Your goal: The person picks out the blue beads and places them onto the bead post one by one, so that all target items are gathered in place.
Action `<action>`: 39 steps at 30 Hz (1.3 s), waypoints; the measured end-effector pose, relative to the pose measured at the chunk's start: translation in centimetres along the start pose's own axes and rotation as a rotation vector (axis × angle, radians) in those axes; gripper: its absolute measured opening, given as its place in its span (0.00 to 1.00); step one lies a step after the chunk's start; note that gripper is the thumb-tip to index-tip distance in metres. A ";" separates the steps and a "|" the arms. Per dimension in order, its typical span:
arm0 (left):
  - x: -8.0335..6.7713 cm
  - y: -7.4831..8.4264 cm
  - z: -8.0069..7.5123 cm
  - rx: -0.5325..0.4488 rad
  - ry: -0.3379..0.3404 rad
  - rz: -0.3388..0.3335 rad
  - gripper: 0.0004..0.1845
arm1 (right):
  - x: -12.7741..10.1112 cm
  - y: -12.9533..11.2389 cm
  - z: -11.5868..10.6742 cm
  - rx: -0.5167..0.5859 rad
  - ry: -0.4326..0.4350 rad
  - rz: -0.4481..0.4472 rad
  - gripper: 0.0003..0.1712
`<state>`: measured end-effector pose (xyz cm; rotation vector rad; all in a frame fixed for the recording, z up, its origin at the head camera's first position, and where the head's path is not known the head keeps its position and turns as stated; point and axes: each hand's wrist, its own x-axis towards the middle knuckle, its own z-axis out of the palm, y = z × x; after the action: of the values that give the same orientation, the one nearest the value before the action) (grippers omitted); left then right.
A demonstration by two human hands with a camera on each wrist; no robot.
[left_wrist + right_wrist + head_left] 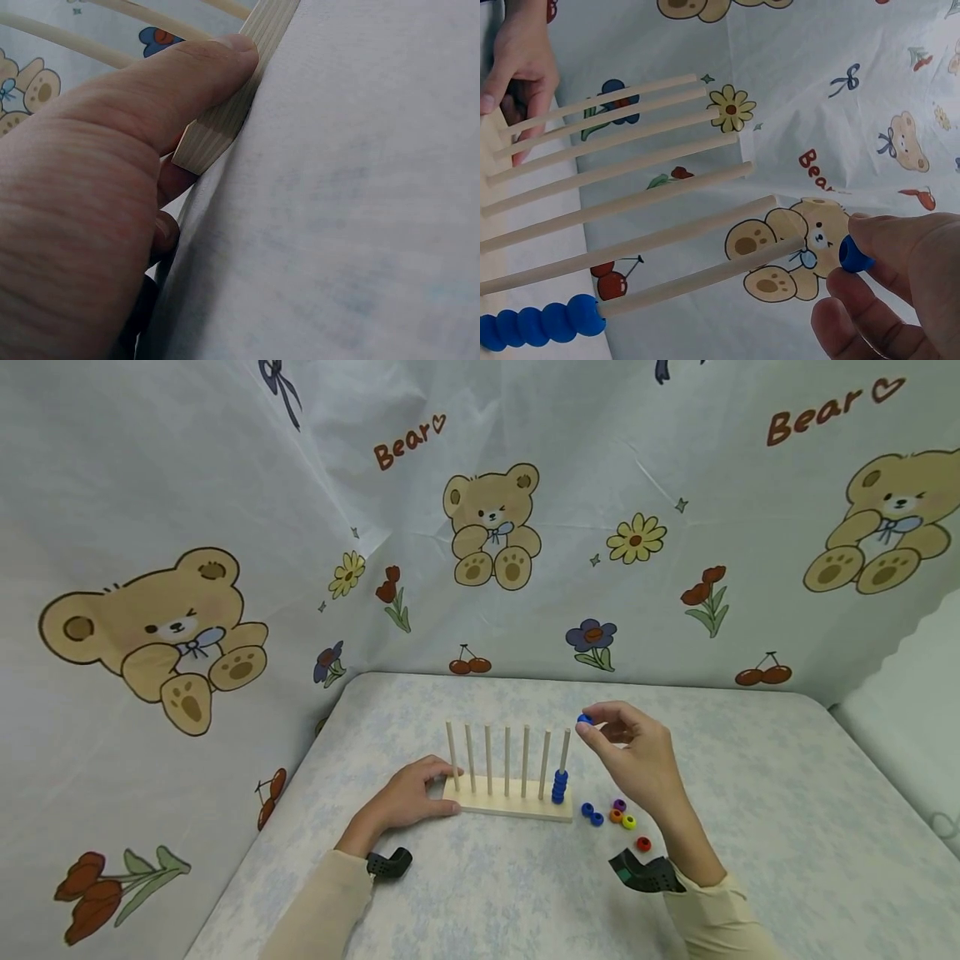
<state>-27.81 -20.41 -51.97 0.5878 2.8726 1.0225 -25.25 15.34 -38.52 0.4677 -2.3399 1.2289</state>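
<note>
Pinching a blue bead (584,719) just beside the upright rightmost peg's (565,750) tip, the right hand (633,758) is hovering while the left hand (411,796) is gripping the wooden base (510,806).

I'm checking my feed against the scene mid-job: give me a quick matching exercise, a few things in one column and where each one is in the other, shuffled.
Things:
1. Round blue bead
2. Stack of blue beads
3. Red bead
4. Pale wooden peg board

Places:
A. Loose on the table, nearest the right wrist
B. Pinched in the right hand's fingertips
C. Held at its end by the left hand
D. Threaded on the rightmost peg

Pairs: 1-B, 2-D, 3-A, 4-C
</note>
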 end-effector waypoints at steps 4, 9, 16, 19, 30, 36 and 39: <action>0.0 -0.1 0.1 0.000 0.005 0.005 0.29 | 0.0 0.1 0.2 0.008 -0.005 -0.006 0.14; 0.1 -0.3 0.2 -0.002 0.004 0.002 0.29 | 0.1 0.2 0.3 0.002 -0.009 -0.006 0.14; 0.2 -0.5 0.0 0.019 0.010 0.015 0.29 | 0.3 0.0 0.3 0.005 -0.009 -0.017 0.13; 0.2 -0.3 -0.1 0.011 0.013 0.018 0.29 | 0.4 0.0 0.3 0.005 -0.010 -0.020 0.13; 0.1 -0.2 0.2 0.000 -0.006 0.013 0.29 | -0.1 0.1 0.8 -0.001 -0.031 -0.009 0.12; 0.1 -0.3 0.3 0.011 -0.002 0.010 0.29 | 0.0 -0.1 1.0 0.006 -0.043 -0.017 0.12; 0.1 -0.4 0.3 0.014 -0.006 0.007 0.29 | 0.0 -0.2 1.1 -0.003 -0.048 -0.018 0.12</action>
<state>-27.99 -20.46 -52.39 0.6003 2.8776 1.0002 -25.36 14.30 -38.95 0.5214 -2.3727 1.2184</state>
